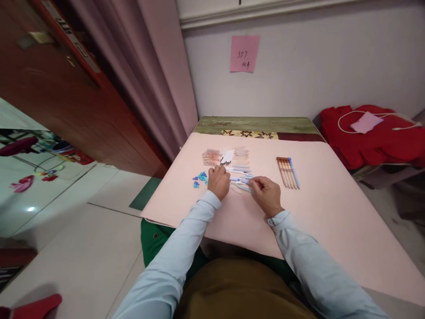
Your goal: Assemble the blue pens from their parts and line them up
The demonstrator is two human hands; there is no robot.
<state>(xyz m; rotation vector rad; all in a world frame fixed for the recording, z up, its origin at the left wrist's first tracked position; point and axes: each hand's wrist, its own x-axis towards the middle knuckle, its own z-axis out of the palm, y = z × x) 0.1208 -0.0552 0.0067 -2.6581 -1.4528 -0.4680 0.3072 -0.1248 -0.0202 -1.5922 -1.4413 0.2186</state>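
My left hand (pixel 219 182) is closed, with its fingertips bent down at the left ends of some pen parts; what it grips is hidden. My right hand (pixel 267 194) pinches the right end of a light-blue pen barrel (pixel 248 177) between thumb and finger. Thin white-and-blue pen refills (pixel 238 180) lie between the hands. Small blue pen caps (pixel 201 177) are scattered left of my left hand. Beyond the hands are brownish pen pieces (pixel 212 157), white refills with black ends (pixel 227 157) and a row of translucent barrels (pixel 241 155).
Several pens with brown ends (pixel 286 173) and a blue pen (pixel 294 173) lie side by side to the right. All sit on a pink-covered table (pixel 332 212). A wall stands behind, carrying a pink note (pixel 245 54). Red cloth (pixel 381 137) with a white cable is at right; a wooden door (pixel 83 102) at left.
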